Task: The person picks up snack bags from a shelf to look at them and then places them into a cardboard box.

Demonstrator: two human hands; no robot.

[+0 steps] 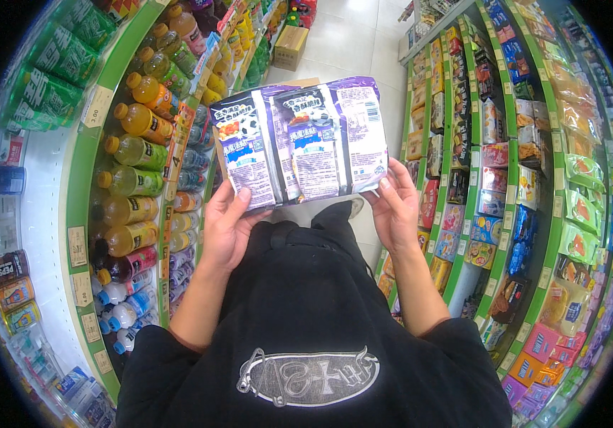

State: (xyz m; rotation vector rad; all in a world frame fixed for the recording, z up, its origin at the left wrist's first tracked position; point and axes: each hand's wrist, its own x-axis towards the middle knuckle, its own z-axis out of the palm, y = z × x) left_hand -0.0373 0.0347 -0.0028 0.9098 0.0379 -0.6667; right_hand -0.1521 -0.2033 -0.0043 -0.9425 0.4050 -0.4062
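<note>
Both my hands hold up purple-and-white snack bags in front of my waist. One snack bag [245,155] lies on the left, and a second snack bag [317,144] overlaps it on the right. Their printed sides face me, with a soccer ball picture and small writing. A brown cardboard edge [218,144] shows behind them; what it belongs to is hidden. My left hand [226,227] grips the lower left corner, thumb on the front. At the lower right corner, my right hand [394,206] pinches the other bag between thumb and fingers.
Shelves of drink bottles [133,182] line the left side, with green bottle packs [50,96] higher up. On the right, shelves hold boxed and bagged snacks [491,187]. A cardboard box [290,47] stands on the tiled aisle floor [349,37] ahead.
</note>
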